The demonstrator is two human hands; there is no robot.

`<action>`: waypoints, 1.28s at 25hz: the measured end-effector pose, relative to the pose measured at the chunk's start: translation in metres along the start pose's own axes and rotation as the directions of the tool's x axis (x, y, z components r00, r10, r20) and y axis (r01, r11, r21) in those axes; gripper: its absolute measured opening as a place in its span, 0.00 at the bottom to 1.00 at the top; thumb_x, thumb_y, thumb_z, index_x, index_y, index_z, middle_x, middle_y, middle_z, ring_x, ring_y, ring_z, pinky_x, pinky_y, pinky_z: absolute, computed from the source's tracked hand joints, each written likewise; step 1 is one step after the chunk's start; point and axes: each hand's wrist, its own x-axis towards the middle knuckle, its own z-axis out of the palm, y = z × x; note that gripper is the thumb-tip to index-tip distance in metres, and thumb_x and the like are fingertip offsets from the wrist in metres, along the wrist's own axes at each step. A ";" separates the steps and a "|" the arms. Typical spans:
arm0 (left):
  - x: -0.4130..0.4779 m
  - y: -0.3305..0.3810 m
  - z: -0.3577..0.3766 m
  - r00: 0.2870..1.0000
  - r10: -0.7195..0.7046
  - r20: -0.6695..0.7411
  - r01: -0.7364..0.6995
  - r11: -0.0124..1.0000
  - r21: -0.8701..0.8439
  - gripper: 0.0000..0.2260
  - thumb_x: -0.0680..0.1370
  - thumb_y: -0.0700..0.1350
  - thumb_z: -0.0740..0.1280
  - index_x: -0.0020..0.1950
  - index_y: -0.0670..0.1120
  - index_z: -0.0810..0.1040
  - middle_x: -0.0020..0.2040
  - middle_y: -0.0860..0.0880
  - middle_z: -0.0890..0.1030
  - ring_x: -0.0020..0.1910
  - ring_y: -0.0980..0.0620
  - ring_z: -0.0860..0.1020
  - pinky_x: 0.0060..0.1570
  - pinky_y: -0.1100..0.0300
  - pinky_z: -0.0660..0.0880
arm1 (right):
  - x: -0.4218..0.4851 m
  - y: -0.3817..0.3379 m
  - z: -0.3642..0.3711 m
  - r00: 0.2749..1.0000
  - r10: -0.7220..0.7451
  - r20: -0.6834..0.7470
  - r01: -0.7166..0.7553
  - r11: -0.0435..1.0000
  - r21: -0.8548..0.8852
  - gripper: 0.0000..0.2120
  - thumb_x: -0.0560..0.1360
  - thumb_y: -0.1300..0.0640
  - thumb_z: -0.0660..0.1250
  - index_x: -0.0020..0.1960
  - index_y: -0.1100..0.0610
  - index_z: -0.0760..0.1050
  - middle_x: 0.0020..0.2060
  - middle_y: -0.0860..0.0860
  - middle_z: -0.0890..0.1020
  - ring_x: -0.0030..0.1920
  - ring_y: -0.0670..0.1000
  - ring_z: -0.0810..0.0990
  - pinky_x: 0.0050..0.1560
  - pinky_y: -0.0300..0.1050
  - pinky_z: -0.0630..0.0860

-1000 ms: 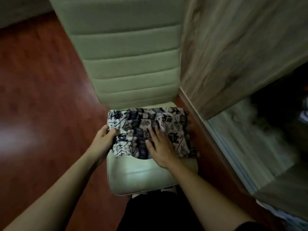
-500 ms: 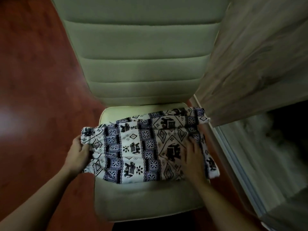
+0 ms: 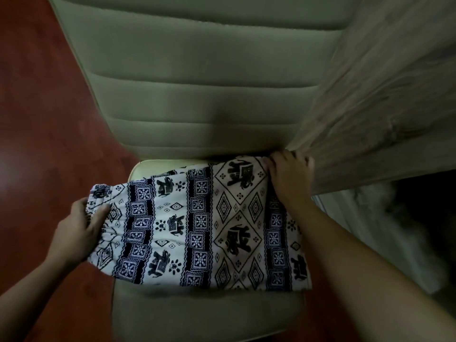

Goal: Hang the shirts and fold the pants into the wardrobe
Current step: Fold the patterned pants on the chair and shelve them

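Across the chair seat (image 3: 197,314) your patterned pants (image 3: 197,225) lie folded; your left grip (image 3: 76,230) pinches their left end, your right grip (image 3: 288,178) clutches their far right corner beside the wardrobe door (image 3: 375,107).

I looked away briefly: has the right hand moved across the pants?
Yes. The right hand has gone from mid-seat toward the chair backrest, now gripping the far right corner of the pants.
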 end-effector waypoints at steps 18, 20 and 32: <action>0.007 -0.034 -0.008 0.984 -0.046 0.172 0.101 0.939 -0.329 0.43 0.66 0.64 0.72 0.75 0.52 0.58 0.69 0.45 0.70 0.61 0.46 0.74 0.62 0.50 0.70 | -0.129 -0.100 0.046 0.874 -0.369 0.316 0.317 0.926 0.204 0.31 0.77 0.36 0.37 0.76 0.49 0.45 0.77 0.51 0.47 0.75 0.51 0.46 0.70 0.61 0.35; -0.004 -0.045 -0.020 0.925 -0.077 0.372 0.240 0.877 -0.416 0.48 0.60 0.60 0.76 0.75 0.51 0.57 0.69 0.43 0.68 0.62 0.48 0.71 0.61 0.55 0.67 | -0.133 -0.109 0.045 0.800 -0.482 0.358 0.412 0.874 0.257 0.31 0.75 0.33 0.35 0.75 0.45 0.42 0.76 0.48 0.39 0.75 0.50 0.40 0.69 0.63 0.30; -0.094 0.075 0.033 0.862 0.353 -0.364 -0.438 0.880 -0.184 0.34 0.66 0.39 0.76 0.69 0.48 0.65 0.60 0.44 0.76 0.55 0.52 0.74 0.56 0.59 0.70 | -0.104 -0.126 0.012 0.758 -0.178 0.628 -0.616 0.120 0.778 0.32 0.76 0.35 0.43 0.70 0.51 0.66 0.67 0.50 0.72 0.69 0.49 0.68 0.71 0.53 0.61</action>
